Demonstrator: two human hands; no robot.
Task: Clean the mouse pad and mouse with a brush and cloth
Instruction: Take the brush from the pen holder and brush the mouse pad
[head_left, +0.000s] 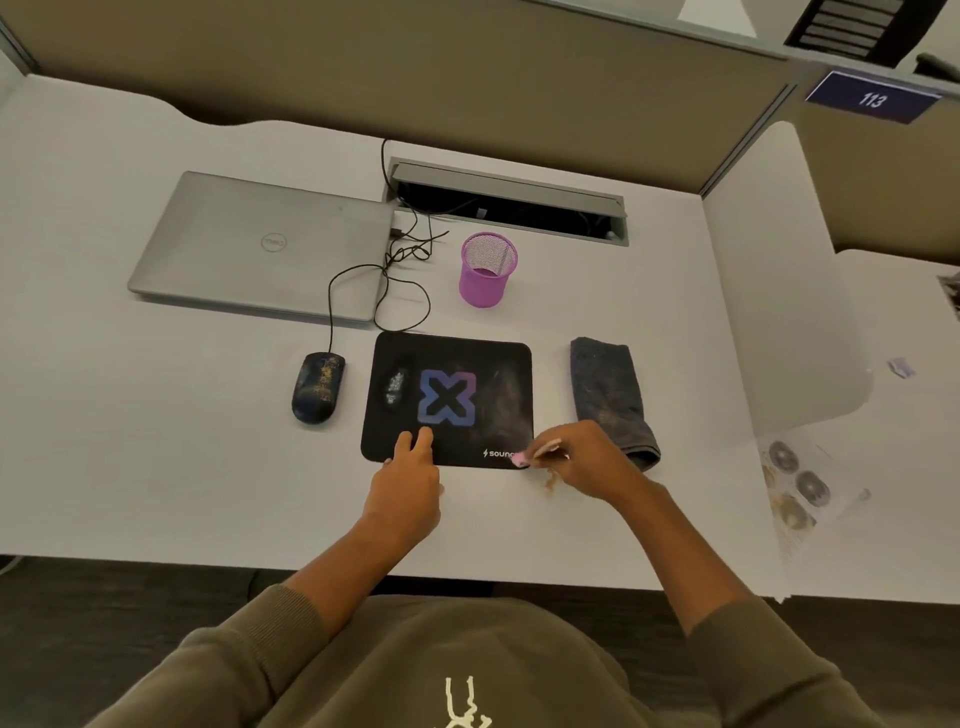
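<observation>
A black mouse pad (470, 364) with a blue-purple X lies on the white desk; it carries a pale dusty patch at its left and a brownish smear at its right. My left hand (410, 473) presses flat on the pad's near edge. My right hand (582, 457) grips a small brush (527, 454) with a pink tip, which touches the pad's near right corner. Brown dust (549, 483) lies on the desk just below that corner. A dark, speckled wired mouse (318, 387) sits left of the pad. A folded dark cloth (610, 395) lies to the right.
A shut silver laptop (260, 244) lies at the back left, with the mouse cable (363, 280) looping beside it. A purple mesh pen cup (487, 270) stands behind the pad. A cable slot (509, 202) is at the back. A clear packet (795, 483) lies at the right.
</observation>
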